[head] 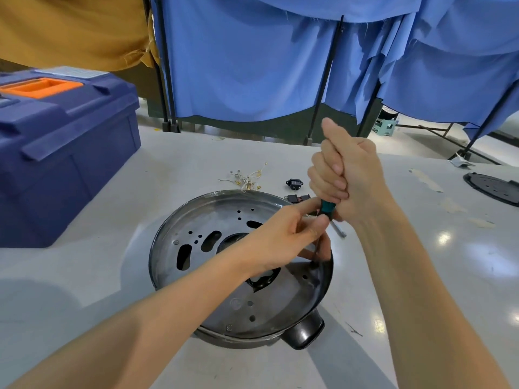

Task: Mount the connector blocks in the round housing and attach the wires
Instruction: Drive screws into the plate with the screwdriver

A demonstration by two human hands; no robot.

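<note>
The round metal housing (213, 242) lies on the white table, its perforated plate facing up and a black knob (304, 332) at its near right. My right hand (348, 175) grips the green handle of a screwdriver (325, 206) held upright, tip down at the housing's right rim. My left hand (286, 240) reaches over the plate and pinches the screwdriver's shaft near the tip. What sits under the tip is hidden by my fingers. A black connector block (295, 183) and another black part (297, 197) lie behind the housing. White wires with brass terminals (247, 178) lie beyond.
A dark blue toolbox (56, 153) with an orange handle stands at the left on the table. A black round cover (494, 186) lies at the far right edge. Blue curtains on black stands (252, 66) hang behind the table. A metal tool (338, 230) lies right of the housing.
</note>
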